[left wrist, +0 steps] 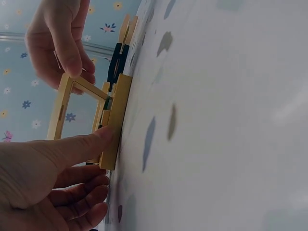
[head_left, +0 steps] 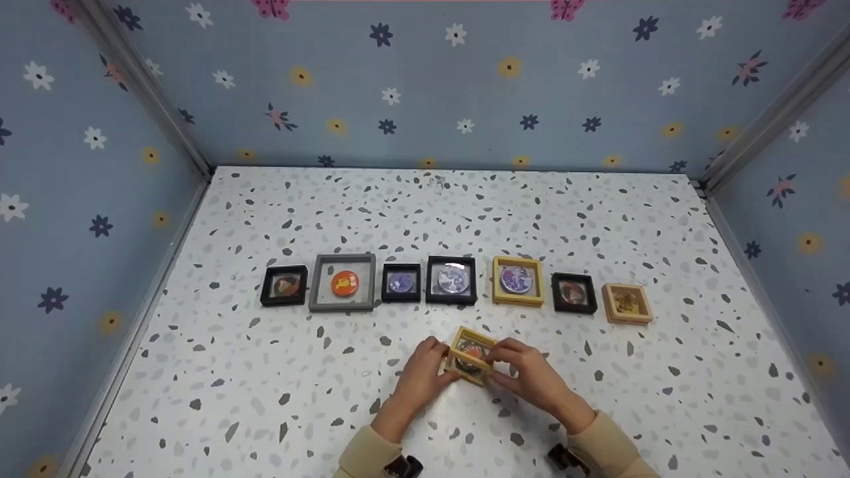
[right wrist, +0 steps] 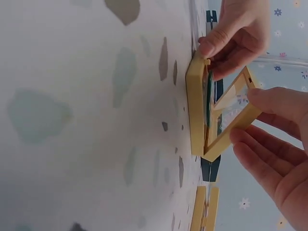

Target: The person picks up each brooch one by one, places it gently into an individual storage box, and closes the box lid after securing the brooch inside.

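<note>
A small yellow display frame (head_left: pixel 470 356) stands partly unfolded on the table in the head view, its two hinged halves apart. My left hand (head_left: pixel 418 376) grips the lower half by its edge, thumb on the rim, in the left wrist view. In the right wrist view my right hand (right wrist: pixel 284 130) pinches the tilted upper half (right wrist: pixel 233 132) between thumb and fingers. Clear film spans that half. A round, reddish badge-like piece (head_left: pixel 473 350) shows inside the frame, partly behind the raised half; its picture is too small to read.
Behind the hands runs a row of closed frames holding round pieces: a black one (head_left: pixel 264 295) at far left, a large grey one (head_left: pixel 313 285), two more black ones, a yellow one (head_left: pixel 495 282), another black one, then a light-wood-coloured one (head_left: pixel 627 320). Flowered walls (head_left: pixel 425 86) enclose the speckled table (head_left: pixel 425 206).
</note>
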Available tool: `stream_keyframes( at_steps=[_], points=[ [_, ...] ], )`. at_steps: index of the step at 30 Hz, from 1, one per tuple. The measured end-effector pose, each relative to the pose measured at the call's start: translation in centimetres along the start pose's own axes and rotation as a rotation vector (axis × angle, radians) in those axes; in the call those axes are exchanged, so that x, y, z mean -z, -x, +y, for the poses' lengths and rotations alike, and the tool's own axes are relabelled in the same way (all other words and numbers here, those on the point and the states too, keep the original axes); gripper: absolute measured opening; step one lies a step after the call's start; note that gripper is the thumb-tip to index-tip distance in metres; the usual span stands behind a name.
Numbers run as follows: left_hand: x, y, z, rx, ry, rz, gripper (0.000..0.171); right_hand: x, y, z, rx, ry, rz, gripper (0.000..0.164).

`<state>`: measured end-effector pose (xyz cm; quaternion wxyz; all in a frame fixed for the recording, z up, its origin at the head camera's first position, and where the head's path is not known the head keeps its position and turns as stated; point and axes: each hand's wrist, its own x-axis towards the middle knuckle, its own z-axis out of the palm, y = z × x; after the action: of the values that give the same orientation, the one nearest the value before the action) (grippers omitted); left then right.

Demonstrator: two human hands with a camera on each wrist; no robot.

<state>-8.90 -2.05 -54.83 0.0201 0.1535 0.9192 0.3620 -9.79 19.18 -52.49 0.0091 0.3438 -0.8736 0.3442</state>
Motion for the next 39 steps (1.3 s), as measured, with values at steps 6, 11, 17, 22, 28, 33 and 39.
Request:
stream_keyframes(
  at_steps=[6, 11, 17, 22, 28, 33, 39],
  points=[
    [0.0, 0.1, 0.1, -0.029, -0.017, 0.013, 0.032, -0.1, 0.0, -0.2, -0.014, 0.019, -0.081, 0.016],
    [-0.1, 0.1, 0.1, -0.028, -0.01, 0.014, 0.032, -0.4, -0.1, -0.5, -0.039, 0.036, -0.138, 0.018],
    [-0.2, 0.0, 0.3, -0.004, 0.0, -0.007, 0.033, -0.7, -0.1, -0.6, -0.062, 0.077, -0.183, 0.023],
    [-0.2, 0.0, 0.2, -0.003, -0.014, -0.007, 0.034, -0.8, -0.3, -0.7, -0.085, 0.128, -0.242, 0.023],
    [-0.2, 0.0, 0.1, 0.001, -0.019, -0.011, 0.035, -0.9, -0.5, -0.8, -0.074, 0.145, -0.247, 0.02],
    [0.0, 0.2, 0.1, -0.001, -0.023, -0.006, 0.035, -1.3, -0.4, -0.7, -0.024, 0.174, -0.174, 0.015],
    [0.5, 0.7, -0.4, -0.025, -0.051, 0.011, 0.04, -1.2, -0.3, -0.6, -0.042, 0.165, -0.188, 0.012]
  ],
)
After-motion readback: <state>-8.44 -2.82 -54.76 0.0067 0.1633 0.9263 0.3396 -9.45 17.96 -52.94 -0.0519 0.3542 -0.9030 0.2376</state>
